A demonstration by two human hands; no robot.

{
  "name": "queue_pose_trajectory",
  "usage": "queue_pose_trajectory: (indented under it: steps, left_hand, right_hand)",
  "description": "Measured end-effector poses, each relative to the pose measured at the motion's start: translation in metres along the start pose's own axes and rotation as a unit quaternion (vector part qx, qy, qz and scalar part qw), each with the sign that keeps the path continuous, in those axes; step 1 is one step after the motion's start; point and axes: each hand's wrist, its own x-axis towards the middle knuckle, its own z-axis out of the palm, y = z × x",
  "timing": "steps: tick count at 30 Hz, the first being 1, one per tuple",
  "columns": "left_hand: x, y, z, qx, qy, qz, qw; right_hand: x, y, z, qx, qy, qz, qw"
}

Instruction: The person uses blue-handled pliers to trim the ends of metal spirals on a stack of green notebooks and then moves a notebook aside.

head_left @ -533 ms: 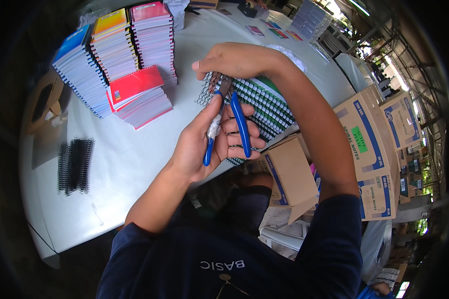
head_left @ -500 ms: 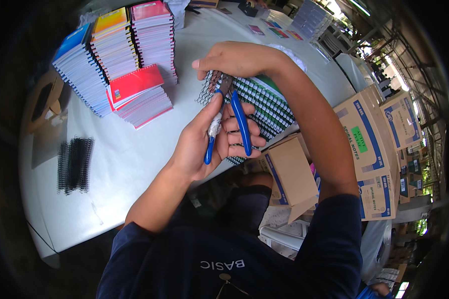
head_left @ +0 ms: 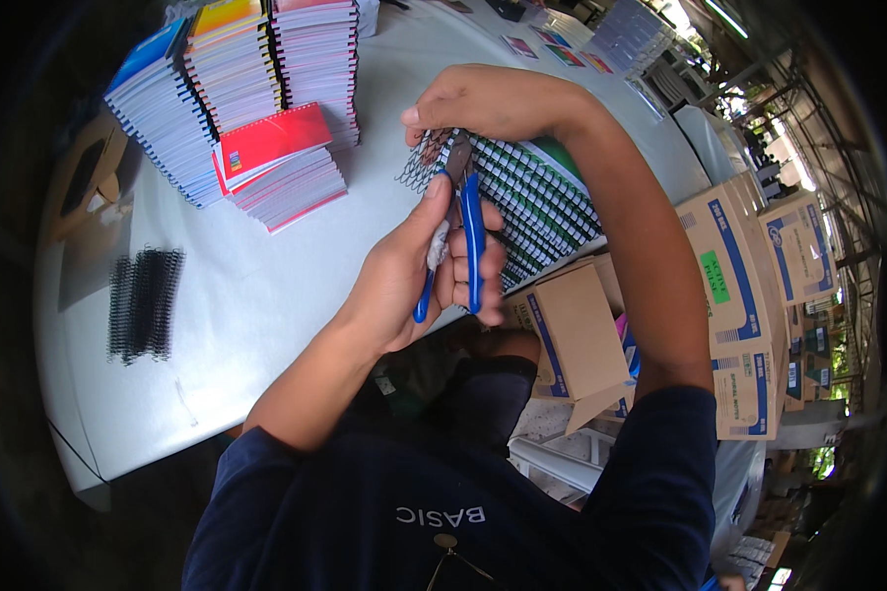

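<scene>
A white table (head_left: 266, 295) filled the frame's centre. The left hand (head_left: 414, 276) gripped blue-handled pliers (head_left: 468, 227); the right hand (head_left: 483, 98) pressed a stack of spiral-bound notebooks (head_left: 532, 197).

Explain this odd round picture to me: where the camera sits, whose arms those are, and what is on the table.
The camera is worn on a person's head and looks down, so the arms coming from below are that person's own. Its fisheye lens bends straight edges. The left hand grips blue-handled pliers, their tip at the wire coil of a stack of notebooks. The right hand steadies that stack from above. On the white table also stand taller notebook piles, a red-covered pile and loose black coils. Cardboard boxes sit at the right.
</scene>
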Motion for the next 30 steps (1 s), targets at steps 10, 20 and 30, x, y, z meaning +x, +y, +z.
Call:
queue_pose_trajectory:
  steps: [10,20,30]
  left_hand:
    - [0.004,0.004,-0.008,-0.051,0.002,-0.008,0.999]
    - [-0.004,0.002,-0.015,-0.006,0.016,-0.029,0.999]
    - [-0.012,-0.003,-0.02,-0.02,-0.042,-0.026,0.999]
  right_hand:
    - [-0.001,0.0,0.0,0.01,0.002,0.011,1.0]
    - [0.001,-0.001,0.006,-0.018,0.021,0.041,0.999]
    - [0.004,-0.008,0.003,-0.057,-0.02,0.046,0.997]
